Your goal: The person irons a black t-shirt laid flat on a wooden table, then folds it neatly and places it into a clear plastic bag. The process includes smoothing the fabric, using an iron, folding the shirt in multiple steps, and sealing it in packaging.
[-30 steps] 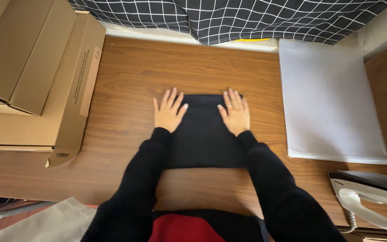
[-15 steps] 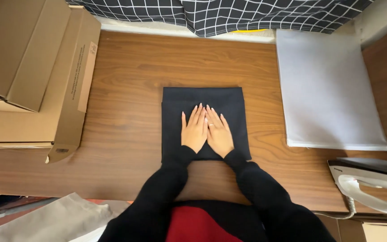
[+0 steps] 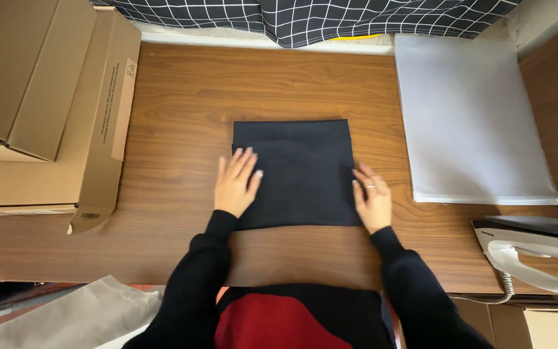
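Folded dark cloth [image 3: 298, 171] lies flat mid-desk [image 3: 182, 97], square-ish, edges neat. Left hand [image 3: 236, 184] rests flat on the cloth's left edge, fingers spread slightly, nothing pinched. Right hand [image 3: 372, 200] lies at the cloth's right edge, grip loose and flat, fingers together, ring visible. Cardboard boxes [image 3: 40, 110] stacked at left, white sheet [image 3: 466, 116] at right, clothes iron [image 3: 537, 252] near the right corner. Checked fabric [image 3: 305, 16] along the far edge.

Wooden table [image 3: 182, 97] – checked curtain [image 3: 305, 16] behind
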